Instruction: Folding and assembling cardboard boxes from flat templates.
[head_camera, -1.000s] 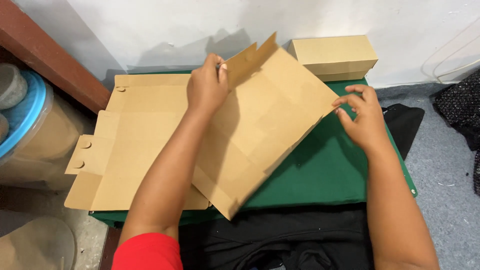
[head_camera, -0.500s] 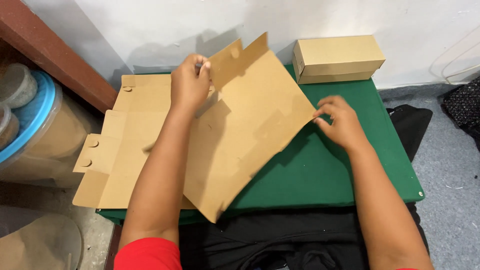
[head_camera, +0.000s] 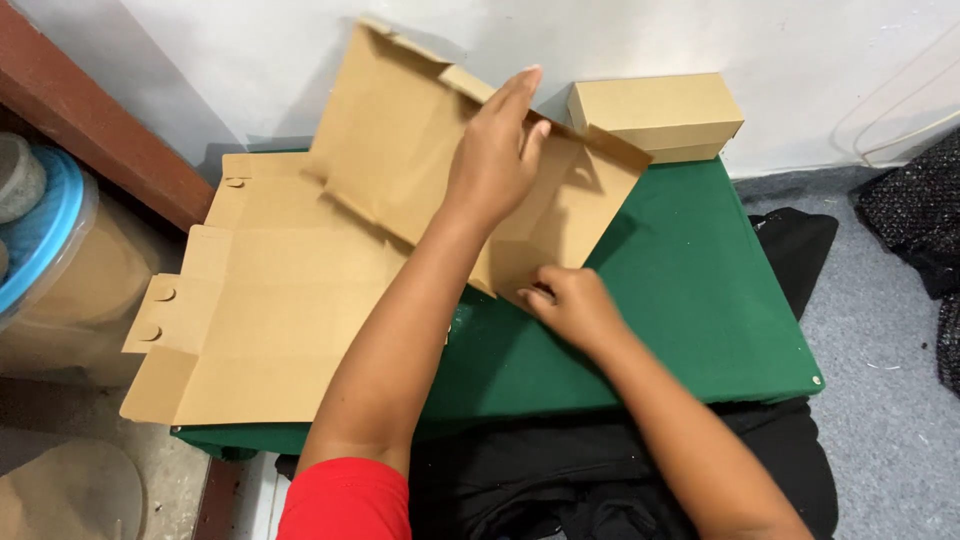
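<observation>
Folding a flat carton blank over the green worktop

Raised at an angle above the worktop (head_camera: 700, 290), a die-cut cardboard blank (head_camera: 400, 130) is held so that its panels can be bent along the pressed creases. The left hand (head_camera: 495, 160) is laid flat against the middle of the sheet, fingers stretched and spread, which props the upper panel towards the wall (head_camera: 800, 40). The right hand (head_camera: 570, 305) is closed in a pinch on the blank's lower corner, near the worktop surface, so the sheet is steadied from below while it is tilted.

A stack of further flat blanks (head_camera: 260, 320) lies just beside, on the left part of the worktop, with tabbed flaps overhanging the edge; it is kept within reach of the left hand. A finished closed cardboard box (head_camera: 655, 115) is set at the far edge, against the wall, apart from the working area. A lidded plastic container with a blue rim (head_camera: 50, 260) stands on the floor to the left.
</observation>
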